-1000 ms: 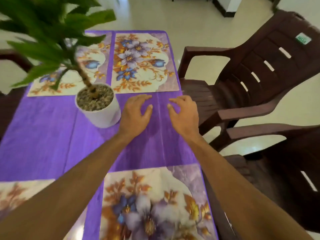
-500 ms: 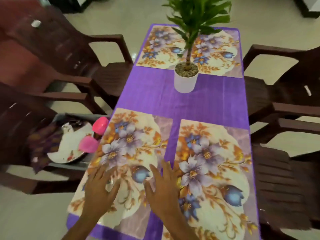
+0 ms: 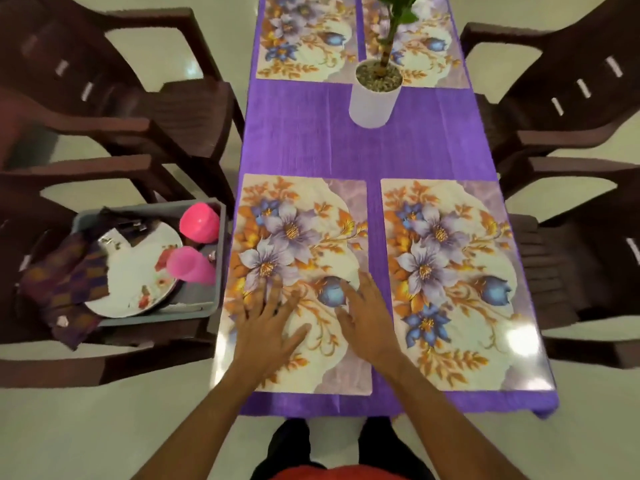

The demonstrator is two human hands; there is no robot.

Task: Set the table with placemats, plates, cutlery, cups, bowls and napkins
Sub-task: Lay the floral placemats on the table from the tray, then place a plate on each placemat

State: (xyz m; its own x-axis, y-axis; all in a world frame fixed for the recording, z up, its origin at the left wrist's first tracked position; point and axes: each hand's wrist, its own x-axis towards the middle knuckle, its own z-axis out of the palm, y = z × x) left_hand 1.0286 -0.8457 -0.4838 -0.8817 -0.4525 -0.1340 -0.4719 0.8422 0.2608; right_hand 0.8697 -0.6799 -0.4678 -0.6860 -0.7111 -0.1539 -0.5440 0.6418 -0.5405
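Placemat step, nearly done by our reading: four floral mats lie on the purple tablecloth [image 3: 346, 143], two at the top of the frame, two at the bottom. Left hand [image 3: 268, 327] and right hand [image 3: 363, 323] lie flat, fingers spread, gripping nothing, on the lower-left placemat [image 3: 301, 237].

Next we expect a reach to frame left. There a grey tub [image 3: 156, 318] on a chair [image 3: 69, 365] holds white plates [image 3: 138, 268], two pink cups [image 3: 199, 223] and a patterned cloth [image 3: 65, 285], likely napkins. Cutlery is too dark to confirm.

Potted plant [image 3: 374, 98] stands at upper centre, apart from the near mats. Chair arms may crowd the lift.
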